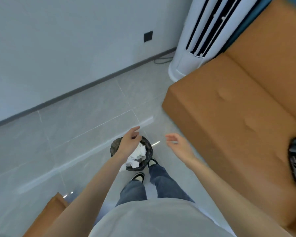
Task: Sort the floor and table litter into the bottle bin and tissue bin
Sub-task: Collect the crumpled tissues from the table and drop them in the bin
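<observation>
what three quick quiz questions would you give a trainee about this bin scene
1. True or false: the left hand grips a bottle.
2. What lies in the black bin? A) crumpled white tissues B) bottles C) nothing
3. Fill in: the right hand is open and holds nothing, in the air between the bin and the orange ____.

Key: 1 false, its fingers are relaxed and hold nothing; 2 A; 3 sofa.
</observation>
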### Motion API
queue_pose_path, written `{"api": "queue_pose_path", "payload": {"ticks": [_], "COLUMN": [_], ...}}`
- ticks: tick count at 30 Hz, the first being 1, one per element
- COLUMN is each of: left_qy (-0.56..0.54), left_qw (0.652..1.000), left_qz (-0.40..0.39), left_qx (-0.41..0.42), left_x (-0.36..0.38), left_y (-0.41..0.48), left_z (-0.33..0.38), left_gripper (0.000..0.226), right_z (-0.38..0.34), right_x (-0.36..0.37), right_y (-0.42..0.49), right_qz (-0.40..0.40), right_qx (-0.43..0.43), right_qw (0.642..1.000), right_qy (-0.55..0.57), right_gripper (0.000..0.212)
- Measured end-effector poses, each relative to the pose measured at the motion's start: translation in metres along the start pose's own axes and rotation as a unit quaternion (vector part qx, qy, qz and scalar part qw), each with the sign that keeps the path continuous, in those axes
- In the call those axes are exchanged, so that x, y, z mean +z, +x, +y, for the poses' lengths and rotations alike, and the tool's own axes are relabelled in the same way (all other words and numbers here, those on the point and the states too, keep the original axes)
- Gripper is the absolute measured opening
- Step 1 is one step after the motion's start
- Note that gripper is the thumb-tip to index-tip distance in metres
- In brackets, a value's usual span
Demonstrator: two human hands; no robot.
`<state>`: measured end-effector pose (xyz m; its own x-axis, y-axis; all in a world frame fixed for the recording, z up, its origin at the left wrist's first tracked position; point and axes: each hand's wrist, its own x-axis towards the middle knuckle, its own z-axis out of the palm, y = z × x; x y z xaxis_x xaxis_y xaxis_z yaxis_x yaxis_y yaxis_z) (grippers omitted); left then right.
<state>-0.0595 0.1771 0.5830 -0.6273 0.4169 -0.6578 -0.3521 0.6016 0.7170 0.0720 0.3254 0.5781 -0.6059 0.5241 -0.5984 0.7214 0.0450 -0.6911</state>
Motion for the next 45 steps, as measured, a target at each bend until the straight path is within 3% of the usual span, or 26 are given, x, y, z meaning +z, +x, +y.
{"api": "queue_pose_path", "payload": {"ticks": [9,17,32,45], "left_qy": [0.148,0.251,0.347,0.412], "left_qw": [0.972,0.902,0.738,0.537], "left_qz": [-0.135,-0.267,-0.469,-0.647], "left_qx": [0.119,0.228,0.339,0.350], "left_x": [0.032,0.124,0.446,0.660], "left_y": [-0.032,-0.081,-0.249,-0.393], "left_z": [0.057,0.107,0.109,0.054], "left_gripper": [0.042,0.044,0.044,0.043], "right_z": [0.025,0.071,0.274,0.404], "right_x": [-0.021,-0.082,-0.217,-0.250], "right_y": [-0.080,-0.155,-0.347,-0.469], "right_qz": [0.192,0.345,0.606,0.729], "right_qx": [0.039,0.064,0.139,0.242], "right_qw": [0.972,0.905,0.696,0.481], "right_qy": [0.129,0.241,0.359,0.422], "right_gripper": [0.028,0.025,0.028,0.027]}}
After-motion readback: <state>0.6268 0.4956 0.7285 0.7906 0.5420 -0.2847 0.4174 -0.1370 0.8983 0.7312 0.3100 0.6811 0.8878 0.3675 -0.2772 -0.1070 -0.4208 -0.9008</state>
